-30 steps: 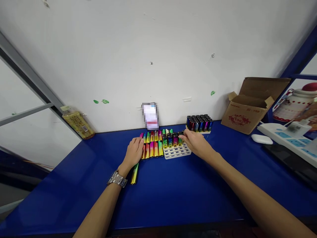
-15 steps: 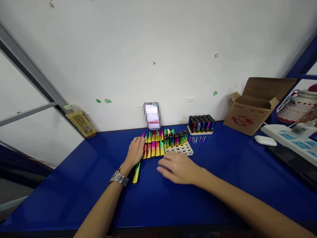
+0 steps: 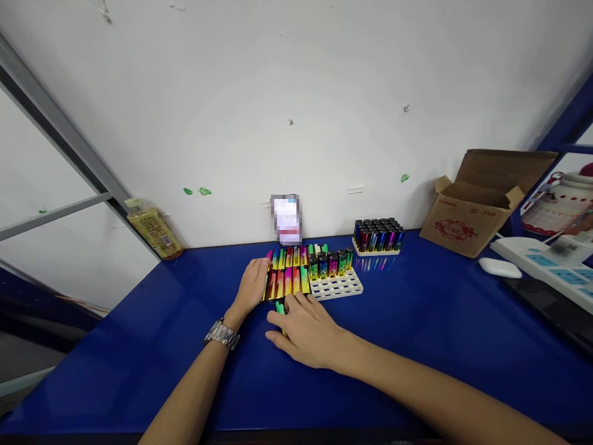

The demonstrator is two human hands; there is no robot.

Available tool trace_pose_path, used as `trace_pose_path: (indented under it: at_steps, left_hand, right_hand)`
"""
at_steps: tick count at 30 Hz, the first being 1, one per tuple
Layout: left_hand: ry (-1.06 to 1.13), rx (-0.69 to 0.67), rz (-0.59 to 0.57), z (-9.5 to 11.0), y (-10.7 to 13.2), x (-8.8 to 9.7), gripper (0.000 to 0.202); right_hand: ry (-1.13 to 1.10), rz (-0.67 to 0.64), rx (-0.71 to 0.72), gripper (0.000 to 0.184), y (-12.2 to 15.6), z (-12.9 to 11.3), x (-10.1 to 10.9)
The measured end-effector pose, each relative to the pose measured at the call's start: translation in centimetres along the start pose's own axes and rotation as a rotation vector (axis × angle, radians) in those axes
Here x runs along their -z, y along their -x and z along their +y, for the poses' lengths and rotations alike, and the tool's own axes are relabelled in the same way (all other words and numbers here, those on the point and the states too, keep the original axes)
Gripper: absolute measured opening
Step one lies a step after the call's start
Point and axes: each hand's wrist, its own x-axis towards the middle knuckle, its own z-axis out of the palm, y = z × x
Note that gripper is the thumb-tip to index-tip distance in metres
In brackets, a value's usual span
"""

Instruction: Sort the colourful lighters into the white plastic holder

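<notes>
Two rows of shiny rainbow-coloured lighters (image 3: 288, 272) lie flat on the blue table (image 3: 393, 358). My left hand (image 3: 252, 285) rests against their left end, fingers loosely bent, holding nothing I can see. My right hand (image 3: 303, 327) lies just in front of the rows, fingers closed over a loose lighter (image 3: 279, 307) whose green end sticks out. To the right of the rows stands a white slotted tray (image 3: 343, 285) with a row of upright lighters (image 3: 330, 263) along its back. Its front slots are bare.
A second tray full of upright lighters (image 3: 377, 235) stands near the wall. An open cardboard box (image 3: 482, 204), a white mouse (image 3: 498, 267) and a power strip (image 3: 542, 266) are at the right. A yellow drink bottle (image 3: 152, 232) leans at the left.
My right hand left the tray's upright lighters and swept down and left to the loose lighter, which has shifted right under it. My left hand stayed at the rows.
</notes>
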Motion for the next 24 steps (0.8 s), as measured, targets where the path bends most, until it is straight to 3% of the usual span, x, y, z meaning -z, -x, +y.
trace_pose_path:
  at_steps: [2,6,9,11,14,17,24]
  left_hand:
    - [-0.003,-0.005,-0.006,0.0,0.0,0.0,0.045]
    - [-0.002,-0.015,-0.014,0.1,0.1,0.1,0.047]
    - [-0.003,-0.009,-0.017,0.1,0.1,0.2,0.046]
    - [0.001,-0.016,-0.023,0.1,0.1,0.2,0.045]
    - [0.001,-0.033,-0.026,0.1,0.1,0.2,0.045]
    - [-0.005,-0.024,-0.022,0.2,0.2,0.2,0.045]
    - [-0.005,0.030,-0.029,0.6,0.2,0.3,0.046]
  right_hand:
    - [0.010,-0.022,-0.080,0.026,-0.1,-0.1,0.0]
    - [-0.088,-0.129,-0.240,0.037,-0.4,0.0,0.3]
    - [-0.258,-0.160,-0.253,0.023,-0.1,1.2,0.9]
    - [-0.383,-0.085,-0.190,0.016,0.3,2.4,1.3]
    - [-0.636,0.138,-0.096,0.012,0.8,4.2,2.0]
    - [-0.982,0.322,-0.133,0.019,1.1,5.3,2.4]
    - [-1.465,0.398,-0.222,0.022,1.8,6.6,1.3]
